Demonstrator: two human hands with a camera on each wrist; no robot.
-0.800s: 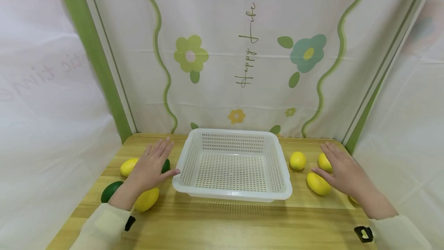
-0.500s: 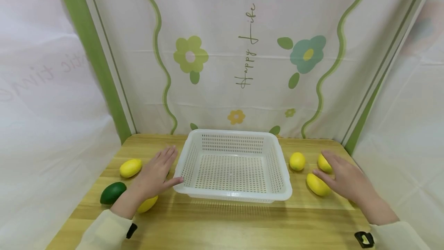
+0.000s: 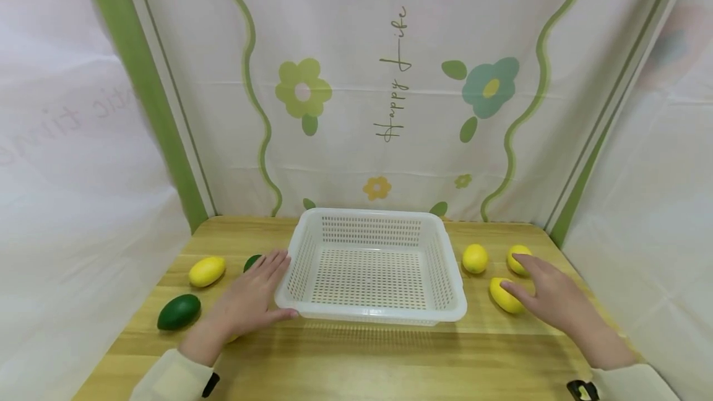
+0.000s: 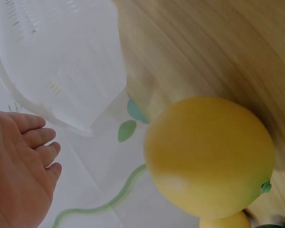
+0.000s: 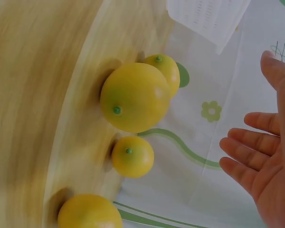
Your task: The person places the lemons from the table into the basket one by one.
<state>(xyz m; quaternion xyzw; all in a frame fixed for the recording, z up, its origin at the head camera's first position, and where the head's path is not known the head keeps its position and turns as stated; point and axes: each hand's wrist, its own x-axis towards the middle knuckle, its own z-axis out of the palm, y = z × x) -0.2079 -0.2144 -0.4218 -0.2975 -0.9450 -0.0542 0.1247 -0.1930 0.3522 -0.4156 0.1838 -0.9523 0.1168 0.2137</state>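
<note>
In the head view my left hand (image 3: 245, 302) has its fingers extended at the left side of a white slotted plastic basket (image 3: 370, 313), thumb by the front left corner. A large lemon (image 4: 209, 154) shows below this hand in the left wrist view; from above, the hand mostly hides it. My right hand (image 3: 559, 302) hovers with fingers spread beside a lemon (image 3: 504, 296), its palm bare in the right wrist view. Two more lemons, one near the basket (image 3: 475, 258) and one farther right (image 3: 519, 259), lie behind. Neither hand grips anything.
Left of the left hand lie a yellow lemon (image 3: 207, 271) and a dark green, smooth oval fruit (image 3: 179, 312). Another green fruit (image 3: 252, 262) peeks out behind the fingers. Printed curtains (image 3: 345, 153) enclose the wooden table (image 3: 345, 370). Another lemon (image 5: 90, 213) appears in the right wrist view.
My left hand has moved right and toward me, closer to the basket, uncovering fruit on the left. The right hand has come down slightly toward me, revealing more of the back lemon.
</note>
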